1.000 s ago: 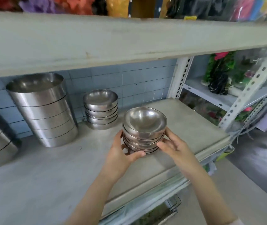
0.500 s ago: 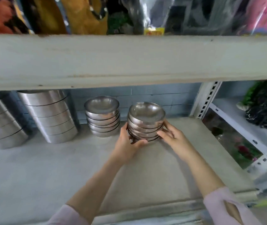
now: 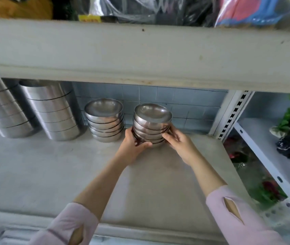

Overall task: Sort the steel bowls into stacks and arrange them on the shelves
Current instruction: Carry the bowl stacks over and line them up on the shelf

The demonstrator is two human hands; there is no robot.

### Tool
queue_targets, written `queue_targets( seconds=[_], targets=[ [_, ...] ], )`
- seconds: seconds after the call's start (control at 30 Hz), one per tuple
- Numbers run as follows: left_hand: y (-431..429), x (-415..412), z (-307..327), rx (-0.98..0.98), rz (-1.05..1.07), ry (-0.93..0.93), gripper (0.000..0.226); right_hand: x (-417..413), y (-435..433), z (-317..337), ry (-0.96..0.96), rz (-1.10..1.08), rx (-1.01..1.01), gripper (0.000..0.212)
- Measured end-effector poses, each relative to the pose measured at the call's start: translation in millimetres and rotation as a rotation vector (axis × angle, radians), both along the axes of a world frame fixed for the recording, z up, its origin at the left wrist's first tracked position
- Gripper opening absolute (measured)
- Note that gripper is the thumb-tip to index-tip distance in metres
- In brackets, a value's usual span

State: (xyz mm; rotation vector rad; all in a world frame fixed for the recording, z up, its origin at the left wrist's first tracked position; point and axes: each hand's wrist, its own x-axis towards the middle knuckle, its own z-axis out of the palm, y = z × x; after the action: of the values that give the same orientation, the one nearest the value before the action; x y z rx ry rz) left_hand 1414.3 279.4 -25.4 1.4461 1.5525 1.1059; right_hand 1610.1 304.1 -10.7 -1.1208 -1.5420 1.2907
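Left hand point(image 3: 132, 147), right hand point(image 3: 179, 145) grip bowl stack point(image 3: 152, 124) on shelf point(image 3: 34, 174), beside second stack point(image 3: 105, 122)

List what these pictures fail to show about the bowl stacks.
Head view:
Underside of the held bowl stack: left hand and right hand cover it; contact with the lower shelf unclear.
Tops of the tall steel stacks: hidden behind the upper shelf board.
Bagged goods above: cut by the top edge.

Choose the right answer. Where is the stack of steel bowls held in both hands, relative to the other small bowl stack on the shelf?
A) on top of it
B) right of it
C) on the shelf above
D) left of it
B: the held stack, gripped by the left hand and right hand, is just right of the other bowl stack.
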Motion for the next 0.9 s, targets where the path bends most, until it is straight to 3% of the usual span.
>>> queue_targets(
  seconds=[0.27,0.37,0.47,0.53,0.7,0.9],
  targets=[
    [7.0,5.0,4.7,-0.058,0.057,0.103,0.084,2.5,12.1,1.1,-0.062,0.055,0.015,0.051],
    [2.6,5.3,5.1,-0.078,0.095,0.128,0.098,2.1,4.0,5.9,-0.063,0.053,0.027,0.047],
    [-16.9,3.5,11.6,-0.081,0.128,0.145,0.112,0.5,-11.5,14.0,-0.083,-0.037,0.042,0.068],
    [-36.0,-3.8,17.4,-0.053,0.145,0.171,0.097,-1.2,-32.2,23.9,-0.141,-0.164,0.066,0.073],
    [-115.2,-51.7,35.5,0.099,0.157,0.381,0.045,-21.6,-101.7,34.7,-0.232,-0.253,0.357,0.046],
    [-239.4,-149.8,42.8,0.17,0.323,0.568,0.041,-108.9,-167.2,39.6,-0.424,-0.12,0.738,0.042]
  ],
)
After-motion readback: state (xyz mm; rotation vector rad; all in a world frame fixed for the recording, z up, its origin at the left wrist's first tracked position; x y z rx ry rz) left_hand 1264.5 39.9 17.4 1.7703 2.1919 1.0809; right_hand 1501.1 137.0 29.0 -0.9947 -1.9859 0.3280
